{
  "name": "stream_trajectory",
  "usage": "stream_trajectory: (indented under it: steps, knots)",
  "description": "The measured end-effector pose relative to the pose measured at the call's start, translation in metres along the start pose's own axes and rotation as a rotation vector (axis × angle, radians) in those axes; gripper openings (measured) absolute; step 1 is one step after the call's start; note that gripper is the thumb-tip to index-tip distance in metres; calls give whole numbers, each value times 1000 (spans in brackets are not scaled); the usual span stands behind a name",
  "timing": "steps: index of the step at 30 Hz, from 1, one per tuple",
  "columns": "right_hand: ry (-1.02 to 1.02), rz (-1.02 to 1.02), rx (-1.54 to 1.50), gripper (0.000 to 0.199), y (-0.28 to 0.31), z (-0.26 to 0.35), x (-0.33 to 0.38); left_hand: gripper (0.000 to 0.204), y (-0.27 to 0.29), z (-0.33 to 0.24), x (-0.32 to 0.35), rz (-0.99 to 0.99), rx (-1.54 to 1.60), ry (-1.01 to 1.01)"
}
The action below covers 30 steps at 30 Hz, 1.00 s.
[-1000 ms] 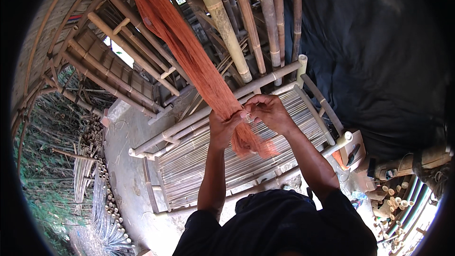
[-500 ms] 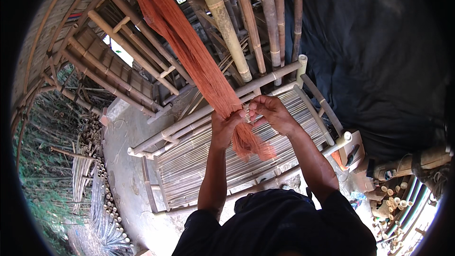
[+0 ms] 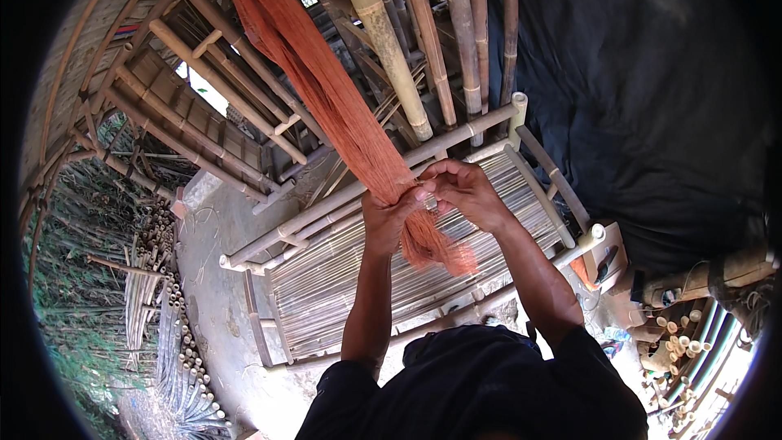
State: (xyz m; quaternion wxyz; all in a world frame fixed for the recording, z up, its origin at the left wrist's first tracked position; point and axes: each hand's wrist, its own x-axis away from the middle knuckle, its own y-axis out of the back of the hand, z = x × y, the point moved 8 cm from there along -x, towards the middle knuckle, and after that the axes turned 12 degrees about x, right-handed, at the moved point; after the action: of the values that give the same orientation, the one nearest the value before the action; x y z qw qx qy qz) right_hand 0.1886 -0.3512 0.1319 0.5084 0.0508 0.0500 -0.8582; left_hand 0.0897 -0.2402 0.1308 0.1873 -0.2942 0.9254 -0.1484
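Both arms raised; left hand [image 3: 384, 216] fingers, right hand [image 3: 460, 191] fingers grasping orange yarn hank [image 3: 326, 90].

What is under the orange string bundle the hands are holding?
Under the orange yarn bundle lies a slatted bamboo bench. Both hands, left hand and right hand, grip it; slats directly beneath are hidden.

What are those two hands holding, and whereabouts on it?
Both the left hand and right hand grip the hanging orange fibre bundle near its lower end, just above the loose tail.
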Motion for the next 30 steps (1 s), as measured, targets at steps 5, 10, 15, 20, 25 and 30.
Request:
stream_trajectory:
  steps: [5,10,15,20,25,30]
  knots:
    - [22,-33,112,12,0,5,-6,18,-3,-6,1,48,-3,-9]
    - [-43,-44,124,13,1,-3,-6,18,-12,-12,2,76,7,-12]
    - [-53,-20,85,14,-8,6,-5,23,2,-6,2,40,2,9]
    - [-2,-50,187,14,2,-2,-10,23,-2,-1,-2,53,-16,-12]
    - [-18,-89,268,18,13,-2,-6,19,-4,-3,1,-61,-23,34]
    - [58,-91,-137,23,16,2,-3,17,8,4,-5,-106,0,-159]
